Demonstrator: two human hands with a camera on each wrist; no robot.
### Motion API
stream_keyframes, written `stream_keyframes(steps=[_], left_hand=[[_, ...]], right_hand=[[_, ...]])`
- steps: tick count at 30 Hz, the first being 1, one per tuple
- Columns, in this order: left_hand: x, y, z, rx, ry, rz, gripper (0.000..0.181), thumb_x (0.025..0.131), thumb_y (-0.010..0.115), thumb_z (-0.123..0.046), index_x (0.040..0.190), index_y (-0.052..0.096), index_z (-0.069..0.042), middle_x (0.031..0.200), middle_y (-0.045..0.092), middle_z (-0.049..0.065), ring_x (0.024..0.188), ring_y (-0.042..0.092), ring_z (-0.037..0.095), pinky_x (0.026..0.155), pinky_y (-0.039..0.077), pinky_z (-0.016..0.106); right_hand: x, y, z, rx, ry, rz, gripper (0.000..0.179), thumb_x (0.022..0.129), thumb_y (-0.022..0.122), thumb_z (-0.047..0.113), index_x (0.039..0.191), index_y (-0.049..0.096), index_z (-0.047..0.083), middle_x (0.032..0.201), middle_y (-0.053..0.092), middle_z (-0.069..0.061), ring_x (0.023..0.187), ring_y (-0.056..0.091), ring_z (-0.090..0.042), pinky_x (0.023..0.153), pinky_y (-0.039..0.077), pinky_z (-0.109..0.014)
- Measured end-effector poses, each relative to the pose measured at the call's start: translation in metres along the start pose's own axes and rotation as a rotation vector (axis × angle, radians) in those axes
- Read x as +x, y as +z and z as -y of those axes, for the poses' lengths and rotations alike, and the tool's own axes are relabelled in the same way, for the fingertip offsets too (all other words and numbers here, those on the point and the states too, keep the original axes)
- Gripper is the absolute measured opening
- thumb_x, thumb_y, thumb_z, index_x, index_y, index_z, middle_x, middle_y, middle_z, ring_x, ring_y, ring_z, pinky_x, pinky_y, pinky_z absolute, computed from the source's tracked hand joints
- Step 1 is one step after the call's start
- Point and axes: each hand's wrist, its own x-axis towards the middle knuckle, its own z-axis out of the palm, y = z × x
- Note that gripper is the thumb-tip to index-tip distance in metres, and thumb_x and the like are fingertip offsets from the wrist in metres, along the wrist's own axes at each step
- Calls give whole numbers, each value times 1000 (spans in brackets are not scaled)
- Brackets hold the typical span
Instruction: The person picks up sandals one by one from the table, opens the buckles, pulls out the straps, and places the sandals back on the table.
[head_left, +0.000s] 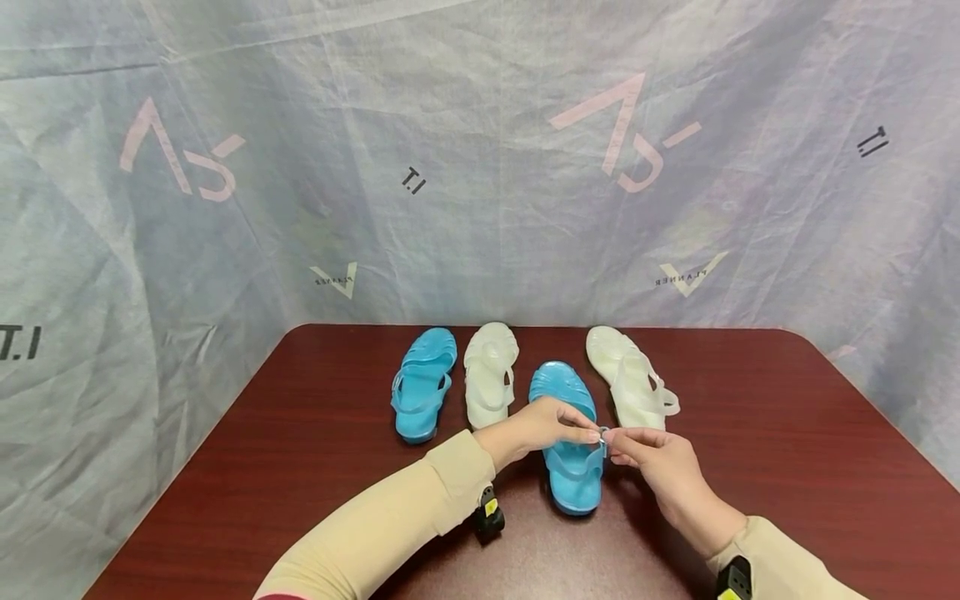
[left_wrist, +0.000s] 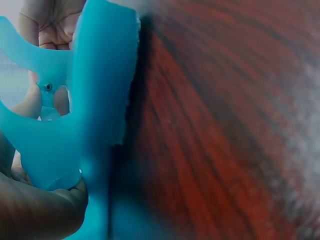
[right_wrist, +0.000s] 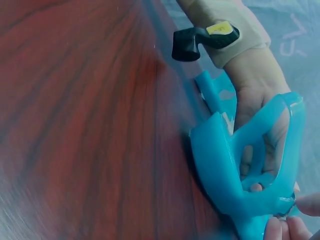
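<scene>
A blue jelly sandal lies on the table in front of the person, toe pointing away. Reaching over it, the left hand pinches the side strap near a small metal buckle. From the other side, the right hand has thumb and index finger pinched at the same buckle, fingertips almost meeting the left ones. In the right wrist view the heel strap loops up and the buckle sits at its lower end, right by the fingertips. A rivet hole shows in the left wrist view.
Another blue sandal lies at the left, beside a white sandal. A second white sandal lies behind the right hand. The reddish-brown table ends at a grey printed cloth backdrop.
</scene>
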Motion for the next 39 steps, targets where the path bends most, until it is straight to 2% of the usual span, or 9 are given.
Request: stream_keyframes(steps=[4,9,13,21,25,28,33,39], left_hand=[[0,-1,-2,0,0,-1,19,87,72,-29,98,78,-14,95,73,-6,97,60,3,91,49,26],[-1,0,-5,8,-2,-10,19,87,73,-27,98,78,-13,96,73,-5,96,60,2,90,49,25],[-1,0,-6,2,-5,-13,18,87,73,-26,98,78,-12,95,74,-4,94,60,2,88,50,24],[0,0,-4,-25,-4,6,19,87,73,-25,98,78,-11,90,75,-1,91,61,0,85,49,20],[-2,1,-3,-52,2,21,19,88,72,-22,101,77,-9,91,76,2,90,62,1,84,50,19],[-2,1,-3,-48,8,15,20,88,72,-23,101,78,-9,92,75,1,90,62,0,84,50,19],[1,1,-2,-42,0,-9,19,87,73,-28,98,78,-13,91,74,-7,91,61,0,86,49,20],[2,-1,0,-65,11,-16,18,85,75,-30,93,78,-14,92,72,-7,91,60,3,85,49,23]], right_hand=[[3,0,4,-40,-28,-3,39,89,70,24,112,68,-7,81,71,6,74,66,-7,76,56,-23],[9,-2,8,-20,-53,39,37,93,66,20,116,65,-9,85,72,6,75,65,-6,75,56,-22],[12,-4,10,-12,-42,75,39,94,63,20,118,64,-11,86,72,6,75,65,-6,74,56,-20],[16,-6,15,-18,-52,98,39,94,63,19,116,62,-13,83,71,1,75,65,-7,72,56,-20],[17,-10,16,-48,-13,115,46,92,66,27,117,62,-12,80,70,0,74,66,-11,72,57,-23],[17,-14,15,-60,10,142,48,90,68,31,115,63,-11,78,69,1,73,65,-11,71,57,-23],[16,-15,10,-64,10,206,41,89,71,29,109,68,-6,79,69,3,73,63,-10,71,56,-23],[15,-11,7,-66,7,236,45,89,71,30,116,66,-5,84,69,6,75,62,-10,72,55,-25]])
